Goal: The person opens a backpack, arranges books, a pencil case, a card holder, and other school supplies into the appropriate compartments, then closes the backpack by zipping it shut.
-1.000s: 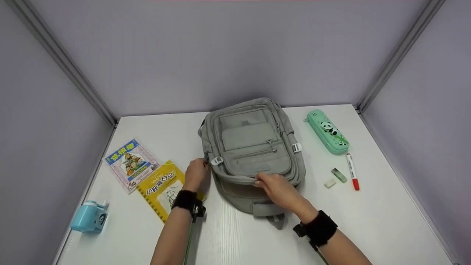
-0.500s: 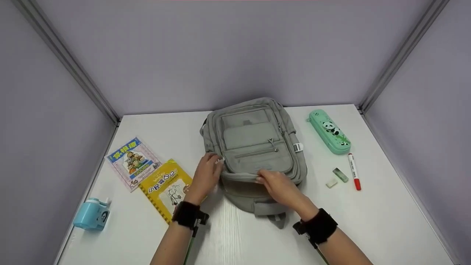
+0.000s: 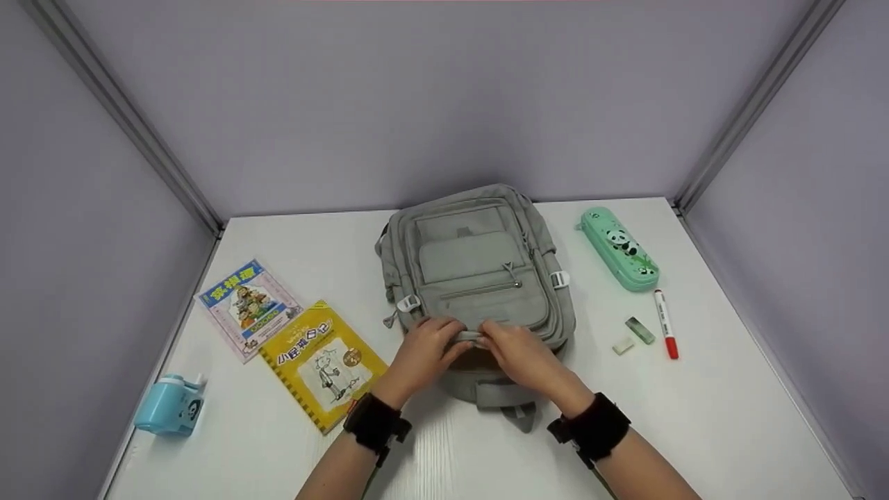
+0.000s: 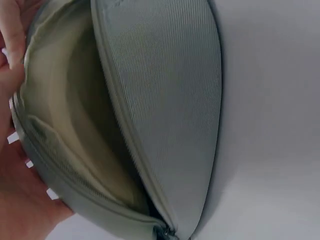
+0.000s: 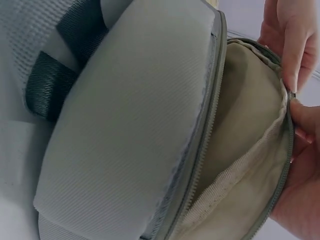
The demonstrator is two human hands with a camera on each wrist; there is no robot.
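Backpack (image 3: 476, 260) lies just ahead of the left hand (image 3: 425, 355) and right hand (image 3: 522, 356), both pinching its unzipped rim (image 4: 70, 187), fingers curled. If either pinch slipped, I'd expect the slack mouth (image 5: 250, 110) to sag closed.

The head view looks forward and down at the table (image 3: 736, 410). Both wrist views look closely into the same gray backpack (image 4: 170, 85).

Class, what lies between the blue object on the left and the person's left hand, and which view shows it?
In the head view, the yellow book lies between the blue object and the left hand; bare tabletop separates book and object.
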